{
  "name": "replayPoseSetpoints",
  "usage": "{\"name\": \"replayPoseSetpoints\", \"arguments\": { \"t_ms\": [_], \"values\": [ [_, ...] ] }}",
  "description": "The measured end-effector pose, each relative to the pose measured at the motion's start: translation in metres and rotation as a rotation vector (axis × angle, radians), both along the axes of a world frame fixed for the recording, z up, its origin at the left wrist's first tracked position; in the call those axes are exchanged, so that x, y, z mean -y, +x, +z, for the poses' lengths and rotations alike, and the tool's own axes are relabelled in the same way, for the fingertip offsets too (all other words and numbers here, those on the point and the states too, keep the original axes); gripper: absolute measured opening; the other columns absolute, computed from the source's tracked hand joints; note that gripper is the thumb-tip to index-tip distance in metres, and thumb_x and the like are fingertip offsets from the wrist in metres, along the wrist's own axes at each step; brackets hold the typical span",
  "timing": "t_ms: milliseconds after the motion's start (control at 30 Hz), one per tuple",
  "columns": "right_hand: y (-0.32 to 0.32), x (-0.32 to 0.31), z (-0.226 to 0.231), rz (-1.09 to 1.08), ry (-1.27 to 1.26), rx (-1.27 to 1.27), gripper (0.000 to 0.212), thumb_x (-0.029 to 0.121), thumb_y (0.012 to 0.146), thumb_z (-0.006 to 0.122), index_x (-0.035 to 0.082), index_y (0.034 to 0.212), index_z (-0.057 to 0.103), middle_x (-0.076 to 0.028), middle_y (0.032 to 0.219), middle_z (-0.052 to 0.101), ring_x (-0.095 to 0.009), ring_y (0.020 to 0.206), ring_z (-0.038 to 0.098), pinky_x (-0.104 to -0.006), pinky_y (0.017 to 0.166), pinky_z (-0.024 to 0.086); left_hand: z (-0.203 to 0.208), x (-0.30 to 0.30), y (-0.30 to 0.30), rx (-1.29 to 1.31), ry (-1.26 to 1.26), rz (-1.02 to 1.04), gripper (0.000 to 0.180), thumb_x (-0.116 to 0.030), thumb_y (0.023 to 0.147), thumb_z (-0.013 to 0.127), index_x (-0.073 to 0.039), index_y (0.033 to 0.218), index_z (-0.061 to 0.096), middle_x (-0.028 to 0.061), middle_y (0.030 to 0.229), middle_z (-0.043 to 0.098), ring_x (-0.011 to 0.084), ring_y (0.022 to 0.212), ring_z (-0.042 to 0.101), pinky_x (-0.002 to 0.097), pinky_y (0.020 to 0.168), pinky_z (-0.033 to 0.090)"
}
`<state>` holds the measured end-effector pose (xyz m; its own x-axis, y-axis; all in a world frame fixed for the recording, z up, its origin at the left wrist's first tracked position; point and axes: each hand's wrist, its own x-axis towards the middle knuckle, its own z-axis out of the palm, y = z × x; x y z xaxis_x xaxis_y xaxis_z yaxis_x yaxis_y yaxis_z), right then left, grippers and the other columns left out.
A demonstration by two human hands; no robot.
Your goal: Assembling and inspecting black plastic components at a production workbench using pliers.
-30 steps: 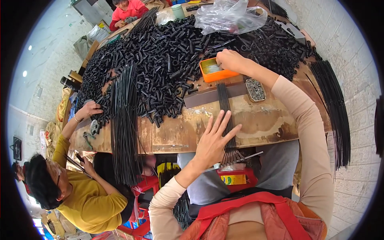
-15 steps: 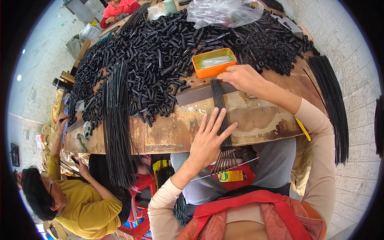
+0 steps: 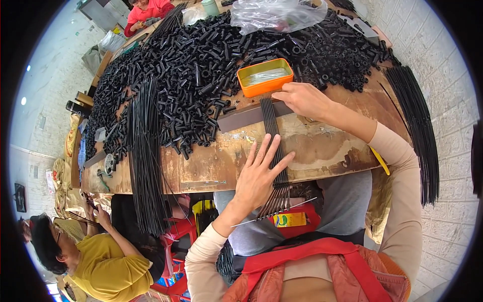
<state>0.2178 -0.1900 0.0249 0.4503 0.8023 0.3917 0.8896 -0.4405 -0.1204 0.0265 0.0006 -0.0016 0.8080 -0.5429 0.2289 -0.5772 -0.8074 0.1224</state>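
Observation:
My left hand (image 3: 256,173) lies with fingers spread across a flat row of thin black rods (image 3: 270,113), pressing them near the table's front edge. The rods' lower ends fan out over my lap, where a thin metal wire (image 3: 297,205) runs crosswise through or under them; I cannot tell which. A dark flat strip (image 3: 240,120) lies beneath their far ends. My right hand (image 3: 306,99) is pinched closed just right of those ends, and whatever its fingertips hold is too small to make out. Just beyond stands an orange tin (image 3: 265,77) containing thin silvery needle-like pieces.
A large heap of black tubular parts (image 3: 196,75) covers the far table, with a clear plastic bag (image 3: 276,15) on top. Bundles of black rods hang over the edge at left (image 3: 145,156) and right (image 3: 415,136). A yellow-handled tool (image 3: 380,160) lies nearby. Co-workers sit left (image 3: 108,256) and far (image 3: 146,12).
The co-worker at left has brought a raised hand down from the table to the other hand. My hands keep nearly the same pose over the rods; the view has shifted slightly.

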Motion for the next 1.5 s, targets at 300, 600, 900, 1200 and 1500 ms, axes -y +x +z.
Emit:
{"name": "replayPoseSetpoints", "arguments": {
  "t_ms": [300, 600, 900, 1200, 1500],
  "values": [
    [0.001, -0.003, -0.005, 0.026, 0.006, 0.029, 0.025, 0.004, 0.080, 0.058, 0.002, 0.104, 0.065, -0.011, 0.088, 0.059, -0.029, 0.085, 0.063, -0.0392, 0.072, 0.052, 0.002, 0.000, 0.000, -0.003, -0.016, -0.007, 0.071, -0.050, 0.078, 0.067, -0.024, 0.141, 0.046, 0.0215, 0.153, 0.026, 0.0382, 0.143, 0.021, 0.0496, 0.116, 0.019],
    [0.006, -0.015, -0.005, 0.038, 0.055, 0.001, 0.007, 0.006, 0.082, 0.054, 0.000, 0.085, 0.055, -0.014, 0.083, 0.058, -0.033, 0.079, 0.062, -0.0426, 0.067, 0.051, 0.002, 0.000, 0.000, -0.002, -0.024, -0.002, 0.071, -0.051, 0.078, 0.067, -0.024, 0.141, 0.046, 0.0217, 0.152, 0.026, 0.0378, 0.143, 0.021, 0.0485, 0.116, 0.019],
    [0.002, -0.017, -0.002, 0.048, 0.108, -0.003, 0.011, 0.005, 0.084, 0.057, 0.000, 0.094, 0.058, -0.013, 0.087, 0.059, -0.032, 0.085, 0.061, -0.0400, 0.073, 0.051, 0.007, 0.000, -0.002, -0.033, -0.014, 0.001, 0.071, -0.053, 0.079, 0.064, -0.023, 0.141, 0.045, 0.0218, 0.152, 0.026, 0.0373, 0.143, 0.021, 0.0479, 0.116, 0.018],
    [0.000, -0.007, 0.000, 0.000, 0.139, 0.038, 0.007, 0.007, 0.083, 0.058, 0.001, 0.086, 0.057, -0.013, 0.085, 0.060, -0.033, 0.085, 0.061, -0.0409, 0.070, 0.051, 0.010, 0.001, -0.002, -0.031, 0.013, -0.005, 0.073, -0.051, 0.080, 0.065, -0.023, 0.143, 0.042, 0.0213, 0.153, 0.024, 0.0371, 0.144, 0.019, 0.0472, 0.117, 0.017],
    [0.009, 0.002, 0.006, -0.009, 0.126, -0.083, 0.006, 0.007, 0.080, 0.061, 0.001, 0.083, 0.062, -0.013, 0.082, 0.062, -0.033, 0.083, 0.062, -0.0413, 0.071, 0.051, 0.013, 0.001, -0.003, -0.030, 0.010, -0.010, 0.074, -0.051, 0.080, 0.065, -0.024, 0.144, 0.041, 0.0203, 0.153, 0.025, 0.0368, 0.144, 0.019, 0.0471, 0.118, 0.017]
  ]
}}
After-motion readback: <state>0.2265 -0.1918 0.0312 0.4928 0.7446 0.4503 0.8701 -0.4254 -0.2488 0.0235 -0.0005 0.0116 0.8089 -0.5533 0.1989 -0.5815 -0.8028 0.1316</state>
